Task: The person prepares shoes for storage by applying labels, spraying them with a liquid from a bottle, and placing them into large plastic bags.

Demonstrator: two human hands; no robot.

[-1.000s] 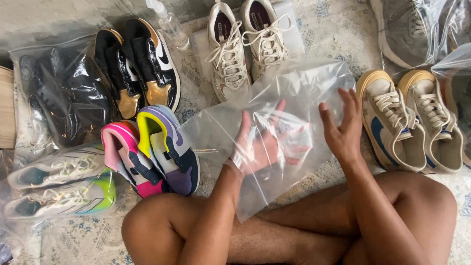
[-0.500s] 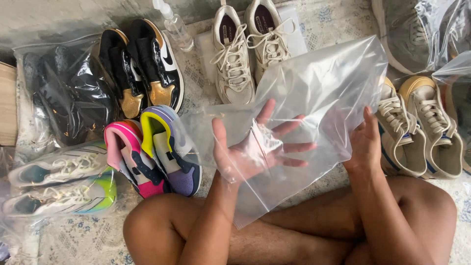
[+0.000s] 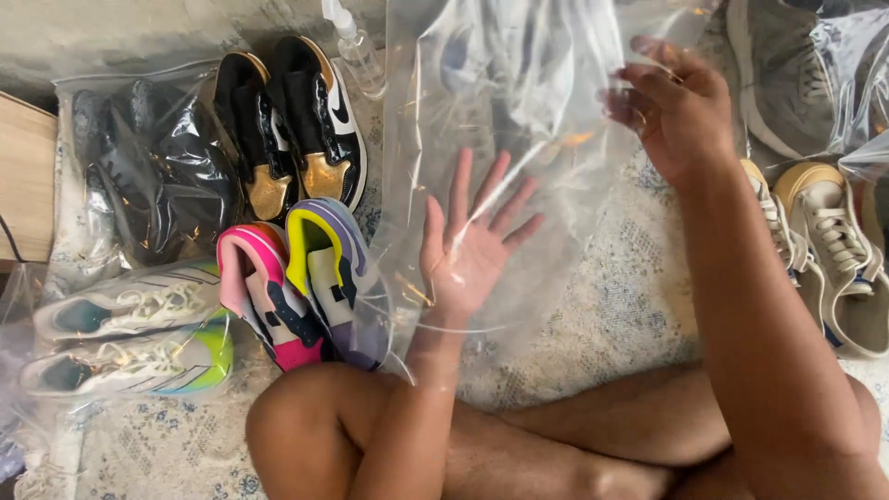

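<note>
So the big clear plastic zip bag (image 3: 519, 120) is held up over the patterned grey-and-cream rug (image 3: 611, 296), and the left hand (image 3: 468, 245) is pushed right inside it, fingers (image 3: 460, 185) spread wide and flat against the film, gripping nothing. The right hand (image 3: 676, 106) is up at the bag's top right edge, fingers curled narrow and pinching the plastic, so that's the one carrying it. Just off the left hand's little-finger side sits the neon pink, yellow and purple pair of sneakers (image 3: 301, 278), touching the bag's lower corner. Beyond that, the black, white and gold high-top pair (image 3: 296, 120), with a small clear spray bottle (image 3: 356, 51) beside it just past the bag's edge. Further out are a black pair sealed in its own plastic bag (image 3: 139, 167) and a bagged white and green pair of runners (image 3: 130, 338). Below the right wrist there's a cream and tan lace-up pair (image 3: 833, 250). What could go wrong, I'd say: the film is thin and crinkly, so splayed fingertips pushed too hard could stretch or split it, and with only one pinch holding the top, the bag could slip and flop down. The loose corner could also snag on the neon pair.
</note>
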